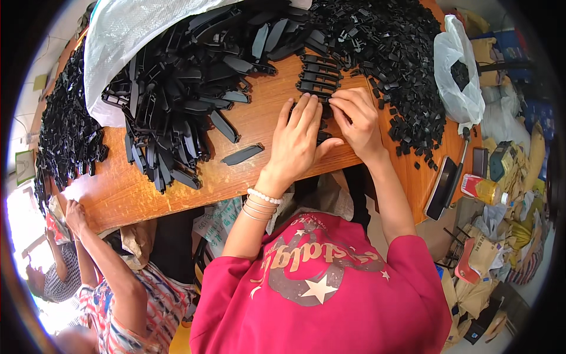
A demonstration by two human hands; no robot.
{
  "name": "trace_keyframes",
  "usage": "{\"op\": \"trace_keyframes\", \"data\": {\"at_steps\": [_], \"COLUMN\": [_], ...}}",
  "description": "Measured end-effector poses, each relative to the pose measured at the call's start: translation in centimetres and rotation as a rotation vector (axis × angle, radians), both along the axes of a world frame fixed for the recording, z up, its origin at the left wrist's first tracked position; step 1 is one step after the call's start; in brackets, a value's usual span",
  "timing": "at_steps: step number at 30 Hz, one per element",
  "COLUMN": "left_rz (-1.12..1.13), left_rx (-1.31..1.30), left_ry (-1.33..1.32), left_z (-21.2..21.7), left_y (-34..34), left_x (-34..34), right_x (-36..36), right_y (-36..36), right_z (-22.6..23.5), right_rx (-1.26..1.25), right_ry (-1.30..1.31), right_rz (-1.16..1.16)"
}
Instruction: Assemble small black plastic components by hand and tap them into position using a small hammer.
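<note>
A row of long black plastic parts (319,76) lies side by side on the wooden table in front of me. My left hand (298,135) rests over its near end, fingers stretched out and lying flat, thumb apart. At the right side of the same row, my right hand (361,123) is closed, with thumb and fingertips drawn together against the parts. Whatever is between those fingertips is too small or hidden to make out. Part of the row is covered by my hands. A single loose black plastic strip (243,154) lies to the left of my left hand.
A large heap of long black parts (171,112) spills from a white sack (106,65). Small black pieces (407,88) are piled at right, beside a clear plastic bag (451,50). Another person's hand (75,217) is at the table's left edge. Bottle (492,192) and boxes stand right.
</note>
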State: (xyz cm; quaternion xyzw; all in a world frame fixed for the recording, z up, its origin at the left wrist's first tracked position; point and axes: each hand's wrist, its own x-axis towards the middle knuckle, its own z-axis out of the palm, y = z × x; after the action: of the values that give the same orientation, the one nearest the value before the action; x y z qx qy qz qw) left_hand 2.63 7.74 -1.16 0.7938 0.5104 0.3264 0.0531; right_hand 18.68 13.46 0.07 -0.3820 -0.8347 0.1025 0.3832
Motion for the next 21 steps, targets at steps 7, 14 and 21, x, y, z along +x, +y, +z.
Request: {"op": "trace_keyframes", "data": {"at_steps": [7,14,21], "left_rz": [0.012,0.002,-0.008], "left_rx": [-0.008,-0.009,-0.024], "left_ry": [0.03,0.057,0.031], "left_z": [0.0,0.1,0.5], "left_y": [-0.1,-0.2,-0.4], "left_x": [-0.2,-0.1,-0.1], "right_x": [0.2,3.9,3.1], "right_y": [-0.5,3.9,5.4], "right_z": [0.3,0.1,-0.3], "right_rx": [0.001,-0.002,-0.035], "right_ry": [0.055,-0.048,-0.281], "right_rz": [-0.094,-0.394,-0.277]}}
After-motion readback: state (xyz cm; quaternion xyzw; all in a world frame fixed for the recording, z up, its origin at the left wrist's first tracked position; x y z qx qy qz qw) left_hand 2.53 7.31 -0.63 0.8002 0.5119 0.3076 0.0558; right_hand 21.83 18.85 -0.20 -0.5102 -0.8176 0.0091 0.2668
